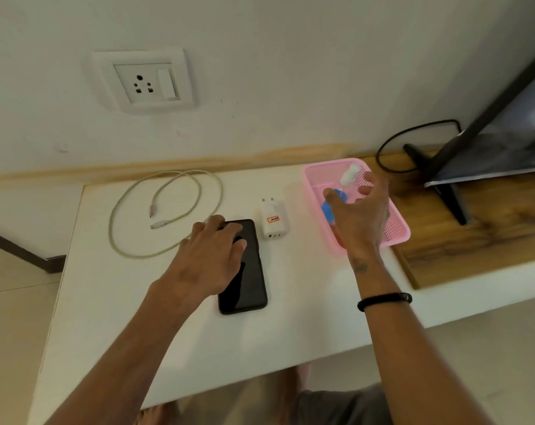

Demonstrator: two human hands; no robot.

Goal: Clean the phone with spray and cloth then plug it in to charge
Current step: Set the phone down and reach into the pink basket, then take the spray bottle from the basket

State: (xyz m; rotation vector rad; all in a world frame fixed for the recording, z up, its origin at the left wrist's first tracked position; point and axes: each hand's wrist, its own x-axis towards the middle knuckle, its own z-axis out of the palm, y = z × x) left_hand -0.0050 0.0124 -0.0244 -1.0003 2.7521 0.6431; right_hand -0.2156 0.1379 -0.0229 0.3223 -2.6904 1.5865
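Note:
A black phone [247, 280] lies face up on the white table [112, 302]. My left hand [211, 259] rests flat on its upper half, fingers spread. My right hand [359, 216] hovers open over the pink basket [395, 231], fingers apart above a spray bottle [349, 174] with a white nozzle and blue body. Whether a cloth lies in the basket is hidden by the hand. A white charger adapter [273, 220] lies just beyond the phone. A coiled white cable [165, 210] lies at the left.
A white wall socket [145, 82] with a switch sits on the wall above the cable. A black TV [505, 142] on a stand occupies the wooden shelf at right, with a black cord looped behind the basket.

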